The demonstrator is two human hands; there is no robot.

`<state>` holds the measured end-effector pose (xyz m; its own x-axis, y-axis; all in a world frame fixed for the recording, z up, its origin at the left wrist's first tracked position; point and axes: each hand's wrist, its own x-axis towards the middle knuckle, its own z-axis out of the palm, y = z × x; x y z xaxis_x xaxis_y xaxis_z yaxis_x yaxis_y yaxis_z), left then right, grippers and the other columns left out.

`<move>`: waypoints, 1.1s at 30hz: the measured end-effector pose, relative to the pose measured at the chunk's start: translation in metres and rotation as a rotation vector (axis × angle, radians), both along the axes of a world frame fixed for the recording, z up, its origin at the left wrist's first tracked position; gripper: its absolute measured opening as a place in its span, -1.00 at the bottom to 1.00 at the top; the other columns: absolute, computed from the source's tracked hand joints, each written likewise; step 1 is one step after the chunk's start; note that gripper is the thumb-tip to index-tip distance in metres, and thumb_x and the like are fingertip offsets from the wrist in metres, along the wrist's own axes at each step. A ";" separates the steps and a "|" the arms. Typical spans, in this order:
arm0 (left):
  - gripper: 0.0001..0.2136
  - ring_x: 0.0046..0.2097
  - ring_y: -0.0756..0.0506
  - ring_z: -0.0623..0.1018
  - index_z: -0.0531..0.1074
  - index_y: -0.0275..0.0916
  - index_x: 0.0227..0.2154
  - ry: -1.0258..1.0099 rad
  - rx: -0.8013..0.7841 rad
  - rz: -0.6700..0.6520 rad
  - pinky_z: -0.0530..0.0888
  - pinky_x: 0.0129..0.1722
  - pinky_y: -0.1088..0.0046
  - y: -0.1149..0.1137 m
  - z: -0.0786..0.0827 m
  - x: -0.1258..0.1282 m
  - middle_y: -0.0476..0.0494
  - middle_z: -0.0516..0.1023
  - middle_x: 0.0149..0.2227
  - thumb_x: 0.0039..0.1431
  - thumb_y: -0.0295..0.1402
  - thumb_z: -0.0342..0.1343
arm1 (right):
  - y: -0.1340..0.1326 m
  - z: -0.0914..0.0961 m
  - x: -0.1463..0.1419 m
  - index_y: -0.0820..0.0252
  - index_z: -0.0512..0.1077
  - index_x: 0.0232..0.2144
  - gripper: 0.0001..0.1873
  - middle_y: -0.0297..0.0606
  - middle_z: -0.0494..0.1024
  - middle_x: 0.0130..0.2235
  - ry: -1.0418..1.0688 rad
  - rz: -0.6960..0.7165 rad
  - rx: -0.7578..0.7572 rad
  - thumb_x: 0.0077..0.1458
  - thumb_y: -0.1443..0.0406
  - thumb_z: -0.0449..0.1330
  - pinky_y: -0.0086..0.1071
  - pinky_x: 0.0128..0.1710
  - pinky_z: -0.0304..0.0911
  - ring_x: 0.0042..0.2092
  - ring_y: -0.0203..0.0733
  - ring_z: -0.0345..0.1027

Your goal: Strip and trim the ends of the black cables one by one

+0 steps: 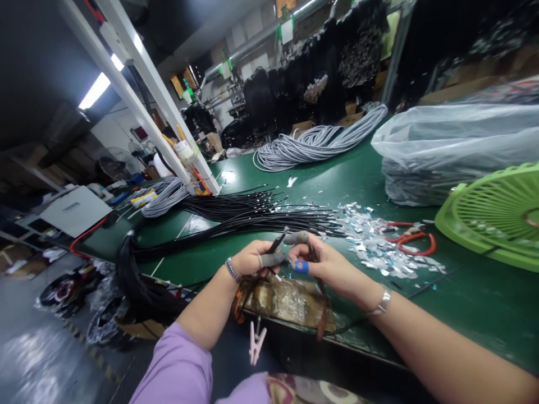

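Note:
My left hand (257, 259) is closed, with fabric or rubber covers on some fingers. A slim dark stick-like piece (278, 240) juts up from its grip; I cannot tell whether it is a tool or a cable end. My right hand (323, 262) is pinched close beside it, blue tape round the thumb. What the right fingertips hold is hidden. Below both hands lies a block wrapped in brown tape (295, 300) at the table edge. A bundle of black cables (236, 221) stretches behind the hands, its cut ends towards the right.
Foil scraps (374, 241) and red-handled scissors (415, 241) lie right of the hands on the green table (475, 308). A green fan (497, 213) and a plastic bag (455, 151) stand beyond. Grey cable coils (320, 143) lie behind. A pink clothespin (256, 343) hangs at the front edge.

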<state>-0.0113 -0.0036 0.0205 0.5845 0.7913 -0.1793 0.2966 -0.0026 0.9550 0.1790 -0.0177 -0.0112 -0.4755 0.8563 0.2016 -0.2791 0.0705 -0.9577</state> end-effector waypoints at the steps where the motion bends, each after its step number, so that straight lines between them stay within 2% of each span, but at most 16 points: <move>1: -0.48 -0.71 0.13 0.25 0.42 -0.35 -0.47 0.030 -0.033 -0.036 0.11 -0.73 0.60 -0.004 0.007 -0.001 -0.01 0.40 -0.64 -0.11 0.13 0.21 | -0.003 0.002 0.002 0.11 0.24 -0.31 -0.62 -0.42 0.40 -0.45 -0.026 0.026 0.052 -0.13 0.17 0.33 -0.43 -0.45 0.15 -0.45 -0.33 0.23; 3: -0.50 -0.70 0.12 0.25 0.44 -0.34 -0.48 0.107 -0.078 -0.106 0.13 -0.73 0.60 -0.013 0.023 -0.003 -0.01 0.41 -0.64 -0.11 0.10 0.22 | -0.010 0.006 0.005 0.11 0.23 -0.33 -0.69 -0.39 0.41 -0.43 -0.093 0.068 0.184 -0.04 0.18 0.28 -0.43 -0.46 0.17 -0.46 -0.33 0.23; 6: -0.54 -0.69 0.11 0.27 0.42 -0.34 -0.54 0.256 -0.133 -0.185 0.17 -0.73 0.60 -0.033 0.043 -0.008 0.00 0.41 -0.65 -0.07 0.05 0.22 | -0.023 0.013 0.004 0.13 0.28 -0.38 -0.87 -0.35 0.43 -0.43 -0.237 0.102 0.463 0.03 0.28 0.19 -0.42 -0.44 0.22 -0.45 -0.31 0.26; 8: -0.60 -0.70 0.11 0.27 0.43 -0.33 -0.53 0.347 -0.179 -0.218 0.19 -0.73 0.61 -0.051 0.050 -0.013 0.01 0.41 -0.66 0.00 -0.01 0.21 | -0.033 0.015 0.000 0.13 0.31 -0.39 -0.94 -0.33 0.44 -0.42 -0.310 0.118 0.652 0.02 0.37 0.14 -0.42 -0.40 0.26 -0.42 -0.28 0.30; 9: -0.63 -0.69 0.11 0.29 0.44 -0.33 -0.51 0.380 -0.200 -0.223 0.20 -0.73 0.61 -0.061 0.050 -0.016 0.02 0.42 -0.65 0.03 -0.05 0.20 | -0.038 0.015 -0.003 0.13 0.33 -0.36 -0.88 -0.31 0.46 -0.40 -0.324 0.120 0.741 0.00 0.42 0.11 -0.40 -0.37 0.28 -0.39 -0.26 0.33; 13: -0.72 -0.65 0.08 0.35 0.46 -0.33 -0.51 0.381 -0.188 -0.137 0.25 -0.69 0.63 -0.108 0.037 -0.032 0.01 0.43 -0.65 0.09 -0.16 0.18 | -0.061 0.011 -0.013 0.16 0.35 -0.17 -0.57 -0.16 0.53 -0.27 -0.327 0.110 1.074 -0.15 0.53 0.04 -0.27 -0.21 0.33 -0.23 -0.13 0.40; 16: -0.76 -0.59 0.08 0.39 0.51 -0.35 -0.44 0.320 -0.007 -0.012 0.32 -0.58 0.63 -0.146 0.013 -0.044 0.00 0.45 -0.61 0.05 -0.22 0.21 | -0.084 0.006 -0.018 0.16 0.37 -0.24 -0.51 -0.20 0.50 -0.38 -0.375 0.125 1.164 -0.31 0.56 0.01 -0.29 -0.31 0.31 -0.33 -0.13 0.36; 18: -0.75 -0.52 0.05 0.44 0.53 -0.36 -0.33 0.276 0.137 0.063 0.37 -0.49 0.61 -0.169 -0.005 -0.049 -0.03 0.50 -0.54 0.04 -0.23 0.20 | -0.100 0.002 -0.022 0.16 0.36 -0.31 -0.53 -0.24 0.47 -0.43 -0.397 0.165 1.109 -0.34 0.57 -0.01 -0.34 -0.38 0.28 -0.39 -0.17 0.32; 20: -0.74 -0.47 0.03 0.47 0.54 -0.37 -0.35 0.259 0.301 0.130 0.38 -0.42 0.59 -0.187 -0.022 -0.053 -0.08 0.53 -0.49 0.04 -0.22 0.19 | -0.114 -0.001 -0.026 0.16 0.36 -0.32 -0.56 -0.25 0.49 -0.41 -0.403 0.221 0.967 -0.31 0.57 -0.01 -0.36 -0.38 0.28 -0.38 -0.20 0.33; 23: -0.73 -0.45 0.00 0.48 0.54 -0.31 -0.43 0.299 0.522 0.186 0.36 -0.39 0.55 -0.205 -0.039 -0.054 -0.14 0.54 -0.49 0.09 -0.17 0.14 | -0.124 -0.007 -0.031 0.12 0.35 -0.33 -0.65 -0.30 0.51 -0.39 -0.390 0.262 0.616 -0.21 0.53 0.03 -0.37 -0.35 0.29 -0.37 -0.22 0.36; 26: -0.69 -0.48 -0.03 0.47 0.53 -0.24 -0.48 0.343 0.675 0.210 0.36 -0.41 0.50 -0.213 -0.048 -0.054 -0.15 0.50 -0.57 0.14 -0.12 0.06 | -0.127 -0.016 -0.033 0.10 0.35 -0.34 -0.84 -0.31 0.48 -0.42 -0.330 0.193 0.219 -0.07 0.37 0.16 -0.37 -0.40 0.29 -0.41 -0.23 0.33; 28: -0.66 -0.52 -0.03 0.44 0.52 -0.23 -0.50 0.350 0.716 0.227 0.35 -0.43 0.48 -0.214 -0.053 -0.054 -0.14 0.45 -0.62 0.15 -0.08 0.04 | -0.129 -0.024 -0.032 0.12 0.35 -0.34 -0.79 -0.32 0.45 -0.45 -0.289 0.163 -0.027 -0.05 0.19 0.24 -0.39 -0.49 0.25 -0.46 -0.27 0.28; 30: -0.65 -0.53 -0.03 0.43 0.52 -0.22 -0.50 0.338 0.702 0.266 0.36 -0.43 0.48 -0.214 -0.058 -0.055 -0.12 0.44 -0.63 0.13 -0.05 0.05 | -0.133 -0.033 -0.032 0.15 0.34 -0.37 -0.63 -0.33 0.44 -0.48 -0.287 0.208 -0.216 -0.06 0.02 0.26 -0.44 -0.60 0.12 -0.55 -0.35 0.17; 33: -0.65 -0.49 -0.03 0.46 0.53 -0.23 -0.49 0.282 0.626 0.324 0.39 -0.40 0.48 -0.213 -0.066 -0.055 -0.15 0.49 -0.58 0.09 -0.02 0.10 | -0.139 -0.041 -0.033 0.20 0.33 -0.45 -0.45 -0.33 0.44 -0.51 -0.337 0.328 -0.341 -0.10 -0.17 0.20 -0.48 -0.67 -0.13 -0.62 -0.45 -0.02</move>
